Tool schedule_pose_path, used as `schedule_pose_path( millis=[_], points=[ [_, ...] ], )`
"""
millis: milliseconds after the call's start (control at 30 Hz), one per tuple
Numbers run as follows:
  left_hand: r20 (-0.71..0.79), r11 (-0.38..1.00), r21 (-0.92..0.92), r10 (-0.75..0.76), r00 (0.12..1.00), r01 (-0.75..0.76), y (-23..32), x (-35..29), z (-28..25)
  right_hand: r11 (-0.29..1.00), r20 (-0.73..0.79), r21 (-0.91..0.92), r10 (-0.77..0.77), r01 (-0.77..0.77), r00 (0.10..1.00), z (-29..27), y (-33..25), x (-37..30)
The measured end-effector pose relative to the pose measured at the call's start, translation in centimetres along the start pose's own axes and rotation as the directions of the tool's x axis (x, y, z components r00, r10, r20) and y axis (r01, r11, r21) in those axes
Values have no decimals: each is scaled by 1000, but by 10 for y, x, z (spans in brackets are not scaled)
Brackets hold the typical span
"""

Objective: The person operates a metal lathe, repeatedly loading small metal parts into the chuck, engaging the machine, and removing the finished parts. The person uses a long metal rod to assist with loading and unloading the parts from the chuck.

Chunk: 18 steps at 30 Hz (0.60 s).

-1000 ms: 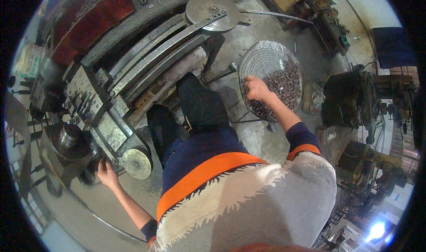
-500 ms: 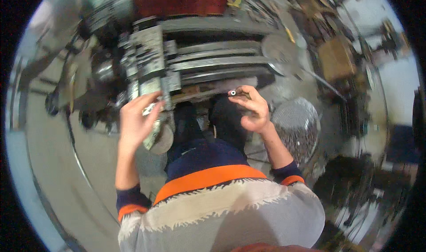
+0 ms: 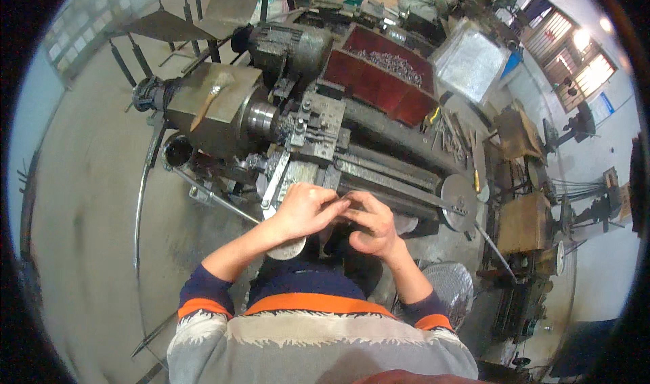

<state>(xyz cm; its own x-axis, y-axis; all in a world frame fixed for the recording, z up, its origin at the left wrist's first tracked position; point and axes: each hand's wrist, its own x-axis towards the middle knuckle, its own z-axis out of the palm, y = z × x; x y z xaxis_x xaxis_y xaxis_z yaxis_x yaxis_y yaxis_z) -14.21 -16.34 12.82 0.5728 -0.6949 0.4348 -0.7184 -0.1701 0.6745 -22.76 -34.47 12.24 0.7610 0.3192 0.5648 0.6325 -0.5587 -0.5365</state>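
Note:
My left hand (image 3: 299, 213) and my right hand (image 3: 374, 227) meet in front of my lap, at the near side of a small metal lathe (image 3: 399, 182). Their thumbs and fingertips are pressed together. Half a second ago a small metal piece with a ring-shaped end showed between my right fingers; now the fingers cover whatever is held. Just beyond my left hand are the lathe's slide and tool post (image 3: 317, 123), strewn with metal chips. The chuck (image 3: 261, 119) sits to their left.
A wooden-handled brush (image 3: 210, 101) lies on the headstock cover. Behind the lathe stand a motor (image 3: 292, 50) and a red tray (image 3: 342, 79) of small metal pieces. At the bed's right end is a round disc (image 3: 459, 200). A mesh-like basket (image 3: 452, 284) stands low at my right.
My hands, apart before, have come together at the fingertips, the left moving right. The small ring-ended piece has gone out of sight. My view has tilted up, showing more of the room.

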Motion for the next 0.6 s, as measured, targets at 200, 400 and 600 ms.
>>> schedule_pose_path(
  millis=[200,400,600],
  points=[
    [-3,986,-138,-99,995,98,-9,-5,-11,995,99,45,-88,84,991,-3,5,31],
    [-69,987,-121,-112,991,103,-30,-10,-27,991,195,56,-131,123,972,1,8,66],
    [-65,962,189,-187,980,197,-44,-28,-88,984,355,45,-177,172,918,27,24,127]
  ],
)
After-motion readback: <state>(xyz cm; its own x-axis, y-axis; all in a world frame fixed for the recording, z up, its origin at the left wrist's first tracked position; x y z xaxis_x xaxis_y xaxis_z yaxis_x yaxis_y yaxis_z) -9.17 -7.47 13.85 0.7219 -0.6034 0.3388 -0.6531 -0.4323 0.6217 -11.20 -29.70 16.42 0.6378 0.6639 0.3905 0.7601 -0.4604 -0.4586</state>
